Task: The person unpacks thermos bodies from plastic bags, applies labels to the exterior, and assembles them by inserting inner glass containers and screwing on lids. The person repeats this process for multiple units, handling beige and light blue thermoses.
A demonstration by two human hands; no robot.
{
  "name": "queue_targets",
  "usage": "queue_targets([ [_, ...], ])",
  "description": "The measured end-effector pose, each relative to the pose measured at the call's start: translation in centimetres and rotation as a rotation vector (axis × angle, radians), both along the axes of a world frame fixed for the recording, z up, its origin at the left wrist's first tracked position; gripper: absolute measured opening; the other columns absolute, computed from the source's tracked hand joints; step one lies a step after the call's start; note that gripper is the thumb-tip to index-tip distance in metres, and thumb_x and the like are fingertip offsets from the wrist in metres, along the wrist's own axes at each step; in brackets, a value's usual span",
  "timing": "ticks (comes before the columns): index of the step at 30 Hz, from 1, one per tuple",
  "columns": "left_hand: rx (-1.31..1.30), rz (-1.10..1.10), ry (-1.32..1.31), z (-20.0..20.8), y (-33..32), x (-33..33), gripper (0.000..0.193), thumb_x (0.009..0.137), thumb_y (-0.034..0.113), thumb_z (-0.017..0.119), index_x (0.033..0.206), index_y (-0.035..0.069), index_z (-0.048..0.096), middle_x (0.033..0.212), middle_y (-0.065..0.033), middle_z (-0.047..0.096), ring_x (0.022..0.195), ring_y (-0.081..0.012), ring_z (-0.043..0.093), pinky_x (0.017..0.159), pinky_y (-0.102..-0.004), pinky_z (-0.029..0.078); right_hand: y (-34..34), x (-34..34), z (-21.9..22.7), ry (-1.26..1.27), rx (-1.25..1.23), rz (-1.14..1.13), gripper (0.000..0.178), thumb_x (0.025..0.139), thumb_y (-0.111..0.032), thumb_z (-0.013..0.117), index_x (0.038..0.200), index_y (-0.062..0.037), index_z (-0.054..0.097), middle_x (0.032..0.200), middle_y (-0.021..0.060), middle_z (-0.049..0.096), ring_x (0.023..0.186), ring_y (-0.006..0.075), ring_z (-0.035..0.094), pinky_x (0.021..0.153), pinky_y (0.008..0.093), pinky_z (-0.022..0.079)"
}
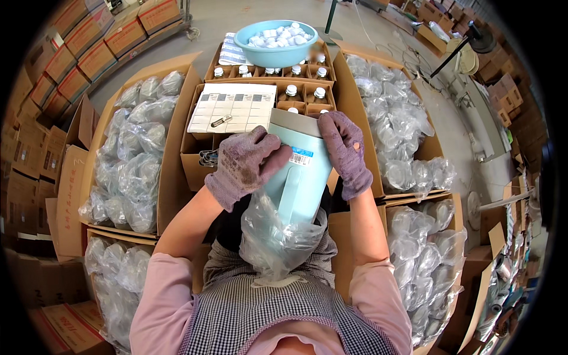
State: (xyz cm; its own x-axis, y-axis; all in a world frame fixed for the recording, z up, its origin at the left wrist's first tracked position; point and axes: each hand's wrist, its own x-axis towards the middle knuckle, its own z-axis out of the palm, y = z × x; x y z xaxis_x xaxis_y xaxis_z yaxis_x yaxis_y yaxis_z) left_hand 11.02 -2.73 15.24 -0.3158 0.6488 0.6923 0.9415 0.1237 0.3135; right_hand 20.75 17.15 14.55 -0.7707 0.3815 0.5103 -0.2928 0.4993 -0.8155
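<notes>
Both of my gloved hands are meeting on a pale blue pitcher [316, 177], which is leaning over my lap, its grey top [296, 123] pointing away from me and its handle [290, 192] facing up toward my head. My forearms are rising from the lower edge and converging, elbows spread, bare between the pink sleeves and the purple gloves. My left hand [245, 165] is approaching from the left with its back turned up, its fingers bending and its thumb and forefinger reaching the pitcher's side beside a blue-and-white label [300, 155]; whether these digits are pinching anything I cannot tell. My right hand [345, 154] is clasping the upper right side, one digit lying at the corner of the grey top and the others running down the flank, the wrist nearly in line with the forearm. A clear plastic bag [278, 242] is bunching around the pitcher's lower end, over my checked apron [260, 322]. Beyond my hands, a carton of capped bottles [291, 93] is standing with a printed sheet [234, 107] resting across its left part.
</notes>
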Motion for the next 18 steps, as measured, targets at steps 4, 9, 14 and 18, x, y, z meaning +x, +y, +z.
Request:
queue_targets([
  [4, 0.02, -0.016, 0.009, 0.4, 0.7, 0.5, 0.024, 0.078, 0.018, 0.079, 0.075, 0.009, 0.057, 0.065, -0.0076, 0.054, 0.057, -0.0272, 0.058, 0.052, -0.0379, 0.046, -0.4, -0.1, 0.0, 0.048, 0.048, -0.044, 0.02, 0.094, -0.017, 0.061, 0.097, 0.0017, 0.068, 0.088, 0.0115, 0.067, 0.085, 0.0231, 0.061, 0.08, 0.0336, 0.048],
  [9, -0.069, -0.022, 0.396, 1.8, 0.8, 2.0, 0.031, 0.076, 0.019, 0.08, 0.068, 0.013, 0.051, 0.064, -0.0024, 0.053, 0.053, -0.0212, 0.056, 0.049, -0.0346, 0.043, -0.5, 0.2, 0.6, -0.018, 0.048, -0.08, 0.021, 0.094, -0.019, 0.062, 0.094, 0.0009, 0.068, 0.084, 0.0121, 0.065, 0.083, 0.024, 0.061, 0.077, 0.0339, 0.048],
  [14, -0.02, -0.057, 0.258, 1.6, 0.7, 2.1, 0.032, 0.072, 0.015, 0.082, 0.066, 0.014, 0.051, 0.06, -0.001, 0.05, 0.049, -0.0181, 0.054, 0.045, -0.032, 0.038, -0.3, 0.1, 0.4, -0.007, 0.065, -0.053, 0.022, 0.093, -0.02, 0.063, 0.095, 0.0006, 0.068, 0.085, 0.0125, 0.066, 0.083, 0.0256, 0.062, 0.077, 0.0347, 0.049],
  [18, 0.122, -0.173, 0.316, 4.2, 0.9, 4.4, 0.037, 0.067, 0.011, 0.086, 0.065, 0.014, 0.05, 0.057, -0.0009, 0.049, 0.045, -0.0178, 0.051, 0.043, -0.0299, 0.038, 0.5, -0.5, -1.2, -0.013, 0.201, -0.121, 0.02, 0.093, -0.018, 0.061, 0.101, -0.0016, 0.069, 0.091, 0.0138, 0.068, 0.086, 0.0298, 0.062, 0.078, 0.0379, 0.049],
])
